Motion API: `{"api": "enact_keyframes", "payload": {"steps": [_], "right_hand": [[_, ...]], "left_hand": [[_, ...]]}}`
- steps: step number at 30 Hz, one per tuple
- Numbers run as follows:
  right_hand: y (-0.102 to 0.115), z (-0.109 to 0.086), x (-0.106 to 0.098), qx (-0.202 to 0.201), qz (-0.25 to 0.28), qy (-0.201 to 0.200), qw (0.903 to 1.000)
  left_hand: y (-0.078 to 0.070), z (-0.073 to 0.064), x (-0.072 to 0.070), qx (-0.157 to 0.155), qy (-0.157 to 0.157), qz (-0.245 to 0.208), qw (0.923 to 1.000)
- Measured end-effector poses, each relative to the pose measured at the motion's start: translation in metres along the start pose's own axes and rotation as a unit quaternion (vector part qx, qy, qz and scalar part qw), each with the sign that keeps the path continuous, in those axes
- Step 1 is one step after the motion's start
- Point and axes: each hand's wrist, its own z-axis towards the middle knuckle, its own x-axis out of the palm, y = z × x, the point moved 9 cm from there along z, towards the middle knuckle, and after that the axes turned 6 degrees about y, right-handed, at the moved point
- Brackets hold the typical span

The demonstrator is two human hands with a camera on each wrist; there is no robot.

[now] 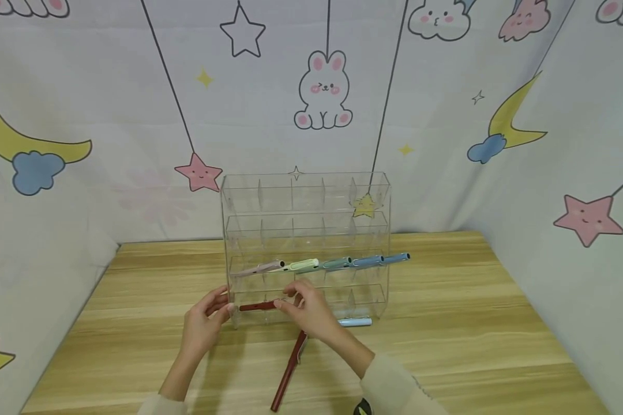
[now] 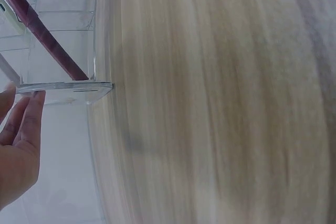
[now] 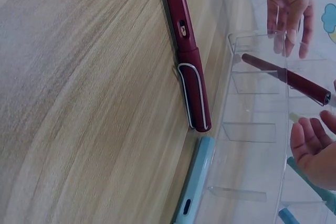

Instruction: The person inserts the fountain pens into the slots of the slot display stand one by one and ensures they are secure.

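Observation:
On the table stands a clear compartment organizer (image 1: 306, 230). My left hand (image 1: 202, 323) is at its left side, fingers nearly straight and fingertips touching the outer face of the side wall (image 2: 63, 86). My right hand (image 1: 308, 311) pinches the clip end of a dark red pen (image 1: 256, 306) in front of the lower left compartments. That pen (image 3: 286, 77) lies slanted, its other end by the left side wall. Below my right hand, a second dark red pen (image 1: 289, 372) with a silver clip rests on the table. A light blue pen (image 1: 355, 322) lies at the organizer's front.
Higher in the organizer, one row holds a mauve pen (image 1: 259, 268), a pale green pen (image 1: 302, 265), a teal pen (image 1: 336, 264) and blue pens (image 1: 368, 261), their ends jutting forward. Patterned cloth (image 1: 270, 127) hangs behind. A small dark object (image 1: 363, 407) shows at the bottom edge.

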Motion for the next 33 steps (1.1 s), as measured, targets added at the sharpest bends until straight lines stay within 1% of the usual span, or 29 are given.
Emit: {"api": "enact_keyframes", "payload": {"steps": [2,9,20,25,28,30,33], "right_hand": [[-0.002,0.0,-0.001,0.006,-0.007,0.002,1.0],[-0.007,-0.001,0.004,0.013,-0.01,0.036,0.9992],[-0.004,-0.004,0.003,-0.002,-0.006,0.06,0.9982],[-0.004,-0.008,0.001,-0.004,-0.007,0.06,0.9982],[-0.004,-0.013,0.0,-0.013,-0.007,0.064,0.9978],[-0.006,-0.018,0.002,-0.018,-0.008,0.082,0.9964],[-0.013,-0.027,0.009,-0.023,-0.012,0.133,0.9907]], "left_hand": [[0.0,0.0,0.0,0.001,0.0,0.005,1.0],[0.0,0.001,-0.001,0.006,-0.005,0.009,0.9999],[-0.005,0.0,-0.001,0.024,-0.005,0.004,0.9997],[-0.004,-0.001,0.0,0.014,-0.001,-0.004,0.9999],[-0.003,-0.001,0.0,0.008,0.0,-0.004,1.0],[-0.003,-0.001,-0.001,0.005,0.0,-0.003,1.0],[-0.003,-0.001,0.0,0.0,0.001,-0.006,1.0]]}}
